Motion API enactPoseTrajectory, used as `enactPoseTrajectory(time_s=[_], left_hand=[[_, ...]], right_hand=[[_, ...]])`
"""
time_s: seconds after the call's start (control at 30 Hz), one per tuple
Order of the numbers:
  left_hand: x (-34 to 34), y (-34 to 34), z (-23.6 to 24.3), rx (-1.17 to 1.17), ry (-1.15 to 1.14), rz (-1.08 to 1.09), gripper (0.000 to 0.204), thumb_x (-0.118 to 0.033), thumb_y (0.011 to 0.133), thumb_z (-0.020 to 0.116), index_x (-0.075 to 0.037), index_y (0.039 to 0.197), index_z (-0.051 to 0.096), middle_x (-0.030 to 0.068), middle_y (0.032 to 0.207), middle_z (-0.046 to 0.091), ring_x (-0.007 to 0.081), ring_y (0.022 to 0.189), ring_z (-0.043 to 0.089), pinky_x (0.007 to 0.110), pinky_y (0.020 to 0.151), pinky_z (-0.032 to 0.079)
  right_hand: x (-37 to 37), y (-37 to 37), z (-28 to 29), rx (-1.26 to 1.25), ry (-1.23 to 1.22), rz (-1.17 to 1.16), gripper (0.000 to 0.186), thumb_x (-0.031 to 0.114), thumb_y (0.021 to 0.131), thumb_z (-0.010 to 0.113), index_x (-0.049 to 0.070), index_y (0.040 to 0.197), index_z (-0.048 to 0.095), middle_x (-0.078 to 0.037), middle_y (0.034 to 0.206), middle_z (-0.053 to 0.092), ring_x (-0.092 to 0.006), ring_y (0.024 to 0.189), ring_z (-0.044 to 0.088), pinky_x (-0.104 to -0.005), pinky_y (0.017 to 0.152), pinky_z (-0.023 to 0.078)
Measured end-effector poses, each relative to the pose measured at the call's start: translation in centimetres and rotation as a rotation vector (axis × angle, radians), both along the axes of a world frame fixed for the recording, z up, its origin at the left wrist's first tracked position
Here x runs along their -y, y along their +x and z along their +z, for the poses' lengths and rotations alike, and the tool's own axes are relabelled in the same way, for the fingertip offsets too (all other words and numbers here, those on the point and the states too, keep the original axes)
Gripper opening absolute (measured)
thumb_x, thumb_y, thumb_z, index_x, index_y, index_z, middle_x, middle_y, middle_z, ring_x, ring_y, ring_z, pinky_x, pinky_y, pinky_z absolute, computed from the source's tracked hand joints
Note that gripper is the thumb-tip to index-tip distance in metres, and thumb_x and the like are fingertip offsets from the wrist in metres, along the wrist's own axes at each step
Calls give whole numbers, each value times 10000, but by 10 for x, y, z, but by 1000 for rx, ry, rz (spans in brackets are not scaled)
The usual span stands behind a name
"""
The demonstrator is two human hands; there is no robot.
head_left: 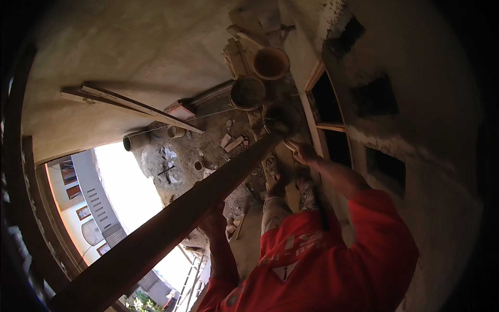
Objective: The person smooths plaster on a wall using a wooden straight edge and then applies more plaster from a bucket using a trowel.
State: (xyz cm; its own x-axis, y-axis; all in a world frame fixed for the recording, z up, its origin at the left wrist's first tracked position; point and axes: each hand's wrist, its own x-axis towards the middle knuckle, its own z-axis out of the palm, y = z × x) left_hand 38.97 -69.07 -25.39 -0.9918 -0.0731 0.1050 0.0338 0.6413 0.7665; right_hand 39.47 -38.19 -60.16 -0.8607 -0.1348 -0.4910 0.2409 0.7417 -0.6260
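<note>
A long wooden board (171, 229) runs from the lower left up to the middle of the head view, its far end in front of a dark bucket (287, 112). My left hand (212, 219) is closed on the board's underside, its fingers partly hidden behind it. Just right of the far end, my right hand (304, 153) is closed, with a small pale edge showing at its fingers. Whether that is part of a tool or the fingers themselves, I cannot tell. Below, my feet (277, 185) stand on a narrow plank (291, 195).
Two more buckets, one brownish (271, 63) and one grey (247, 93), stand farther along. Timber lengths (140, 108) lean at the left wall. Rubble (234, 143) and pots (175, 131) lie on the ground. A wooden window frame (331, 127) is on the right; a bright opening is at left.
</note>
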Motion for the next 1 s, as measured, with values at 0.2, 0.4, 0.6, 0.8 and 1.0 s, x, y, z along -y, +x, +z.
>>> enactPoseTrajectory(time_s=[0.2,0.4,0.6,0.8,1.0], left_hand=[[-4,-14,22,137,37,26,449,-155,921,643,1,1335,569,149,1340,619,291,1226,585,403,1059,434],[7,-40,19,111,141,-199,577,-120,753,724,-3,1301,584,120,1301,628,258,1209,581,416,1045,437],[-40,-95,6,174,540,-518,802,-188,672,931,-63,1343,509,125,1306,561,275,1215,548,433,1019,479],[-66,-131,19,61,309,-800,710,-200,692,916,-27,1287,568,88,1196,617,202,1062,585,369,889,513],[-52,-140,5,361,302,-760,864,-411,680,917,-38,1356,530,137,1343,527,281,1259,499,451,1068,411]], right_hand=[[-61,-41,-54,-11,96,-400,651,111,950,557,184,1561,345,-179,1120,671,-316,992,674,-429,865,557],[-38,-57,82,-109,-275,-87,594,91,954,613,187,1516,444,-175,1267,577,-249,992,631,-425,865,529],[-15,-77,287,-474,-187,139,939,414,692,886,161,1488,458,-211,1388,487,-400,1228,536,-510,1050,447],[-1,-75,333,-746,-125,80,910,406,631,922,169,1409,514,-187,1233,504,-407,1140,556,-525,960,492],[7,-63,338,-760,-212,-76,746,285,655,908,139,1299,561,-197,1224,496,-406,1135,556,-529,944,499]])
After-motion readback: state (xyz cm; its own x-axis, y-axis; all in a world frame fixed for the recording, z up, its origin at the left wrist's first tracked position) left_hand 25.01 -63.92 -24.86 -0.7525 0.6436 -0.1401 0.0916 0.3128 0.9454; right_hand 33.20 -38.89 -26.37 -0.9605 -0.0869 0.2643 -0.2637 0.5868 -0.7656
